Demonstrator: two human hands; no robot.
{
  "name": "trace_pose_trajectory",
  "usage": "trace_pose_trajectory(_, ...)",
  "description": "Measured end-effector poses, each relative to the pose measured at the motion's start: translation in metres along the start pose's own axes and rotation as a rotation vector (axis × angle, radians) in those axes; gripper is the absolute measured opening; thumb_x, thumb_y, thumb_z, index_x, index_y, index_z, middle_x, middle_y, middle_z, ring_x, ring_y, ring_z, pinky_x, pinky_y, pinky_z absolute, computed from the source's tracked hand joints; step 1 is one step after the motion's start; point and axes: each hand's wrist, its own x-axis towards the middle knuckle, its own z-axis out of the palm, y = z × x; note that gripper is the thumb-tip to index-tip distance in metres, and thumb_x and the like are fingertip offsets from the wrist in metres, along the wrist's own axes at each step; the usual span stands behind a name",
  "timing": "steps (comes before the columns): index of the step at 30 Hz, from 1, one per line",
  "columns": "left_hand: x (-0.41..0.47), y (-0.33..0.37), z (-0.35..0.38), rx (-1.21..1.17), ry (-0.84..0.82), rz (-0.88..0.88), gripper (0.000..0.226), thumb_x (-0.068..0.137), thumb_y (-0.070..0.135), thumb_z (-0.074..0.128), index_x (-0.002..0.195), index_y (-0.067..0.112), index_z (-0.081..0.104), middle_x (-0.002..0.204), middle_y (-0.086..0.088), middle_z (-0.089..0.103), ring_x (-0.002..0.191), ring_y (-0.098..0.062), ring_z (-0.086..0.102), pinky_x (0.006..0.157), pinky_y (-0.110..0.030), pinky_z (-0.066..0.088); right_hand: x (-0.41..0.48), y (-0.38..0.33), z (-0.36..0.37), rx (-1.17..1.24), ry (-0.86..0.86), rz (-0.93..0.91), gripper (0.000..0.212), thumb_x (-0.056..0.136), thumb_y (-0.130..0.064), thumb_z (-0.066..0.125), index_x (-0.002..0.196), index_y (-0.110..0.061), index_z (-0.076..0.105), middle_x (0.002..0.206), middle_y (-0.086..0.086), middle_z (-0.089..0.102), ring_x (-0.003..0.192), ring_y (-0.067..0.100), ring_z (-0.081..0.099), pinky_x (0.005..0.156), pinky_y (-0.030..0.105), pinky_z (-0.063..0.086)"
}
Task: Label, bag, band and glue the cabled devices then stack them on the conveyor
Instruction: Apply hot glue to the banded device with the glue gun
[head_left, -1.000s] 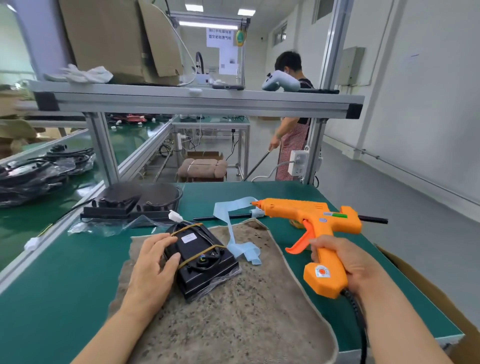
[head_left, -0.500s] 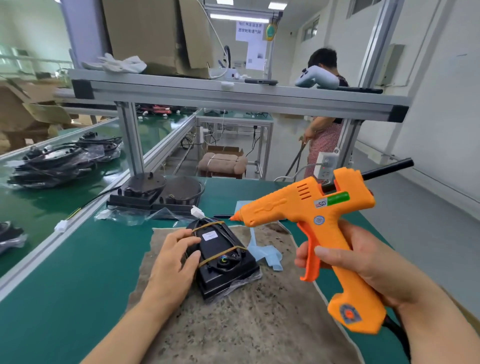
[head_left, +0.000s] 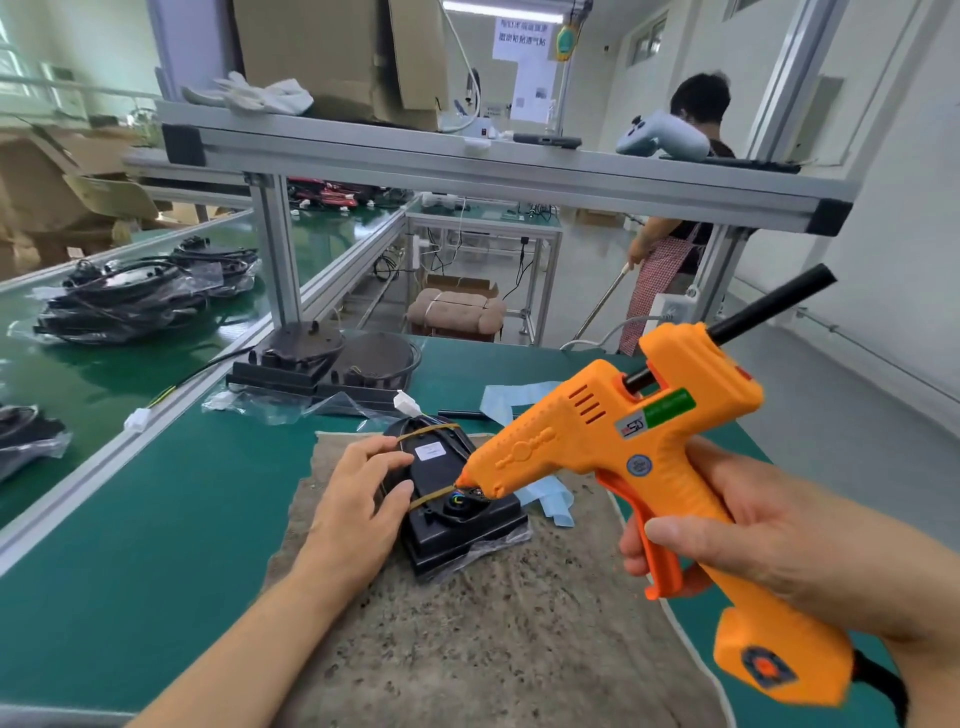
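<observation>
Glue step is judged to be in hand. The bagged device is laid flat on the brown mat on the green bench, white label up, with two bands stretched across it. The near rubber band runs just beside a round black fitting. The device's left edge is gripped by the left hand, fingers curled over the top and thumb pressed in by the near band, so the part is pinned. The glue gun handle is wrapped by the right hand, with a finger laid on the trigger; whether it is being squeezed cannot be told. The nozzle is angled down at the near band next to the fitting; contact cannot be confirmed from this view. For a clean dot: the tip should be held just off the film, not dragged, since hot metal is likely to melt the bag or cut the band. A short trigger pull is advised, then a straight lift so strings are broken. The left thumb is close to the tip and should be kept clear. The device should be kept pinned until the bead skins over. Finished bagged units are stacked on the conveyor, well apart to the left, so stacking is judged not yet due for this one.
</observation>
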Motion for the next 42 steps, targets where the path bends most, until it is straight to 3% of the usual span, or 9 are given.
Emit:
trace_pose_trajectory(6, 0.0, 0.002, -0.001, -0.019, -0.008, -0.001, 0.026, 0.093, 0.008, 0.062, 0.119, 0.01, 0.064, 0.129, 0.005, 0.049, 0.124, -0.008, 0.043, 0.107, -0.022, 0.03, 0.0, -0.002, 0.0, -0.016, -0.019, 0.051, 0.033, 0.064, -0.058, 0.072, 0.094, -0.053, 0.06, 0.102, -0.002, 0.075, 0.098, 0.017, 0.073, 0.078, 0.033, 0.061)
trace_pose_trajectory(16, -0.001, 0.004, -0.002, -0.019, -0.009, 0.008, 0.025, 0.094, 0.007, 0.061, 0.119, 0.009, 0.064, 0.128, 0.006, 0.048, 0.124, -0.008, 0.043, 0.106, -0.022, 0.03, 0.001, -0.003, 0.004, -0.086, -0.012, 0.07, 0.029, 0.069, -0.059, 0.068, 0.095, -0.055, 0.056, 0.102, -0.006, 0.074, 0.096, 0.014, 0.073, 0.081, 0.035, 0.061)
trace_pose_trajectory(24, -0.001, 0.006, -0.003, -0.022, -0.006, 0.007, 0.025, 0.094, 0.008, 0.061, 0.119, 0.009, 0.064, 0.128, 0.006, 0.047, 0.122, -0.005, 0.041, 0.104, -0.018, 0.029, -0.001, -0.009, 0.006, -0.145, 0.012, 0.104, 0.031, 0.092, -0.035, 0.066, 0.116, -0.042, 0.048, 0.098, -0.01, 0.074, 0.092, 0.011, 0.073, 0.081, 0.033, 0.061)
trace_pose_trajectory(35, -0.002, 0.007, -0.003, -0.008, -0.002, 0.014, 0.025, 0.094, 0.008, 0.061, 0.119, 0.008, 0.064, 0.127, 0.006, 0.047, 0.123, -0.008, 0.042, 0.104, -0.019, 0.03, -0.003, -0.013, 0.009, -0.201, 0.025, 0.1, 0.026, 0.092, -0.034, 0.067, 0.113, -0.04, 0.051, 0.095, -0.008, 0.074, 0.089, 0.011, 0.074, 0.079, 0.031, 0.061)
trace_pose_trajectory(42, -0.003, 0.007, -0.002, 0.0, 0.003, 0.018, 0.025, 0.094, 0.007, 0.06, 0.119, 0.007, 0.063, 0.127, 0.005, 0.048, 0.123, -0.009, 0.043, 0.103, -0.013, 0.027, -0.005, -0.013, 0.013, -0.223, 0.02, 0.089, 0.023, 0.093, -0.034, 0.066, 0.109, -0.04, 0.051, 0.09, -0.008, 0.073, 0.082, 0.009, 0.073, 0.071, 0.022, 0.058)
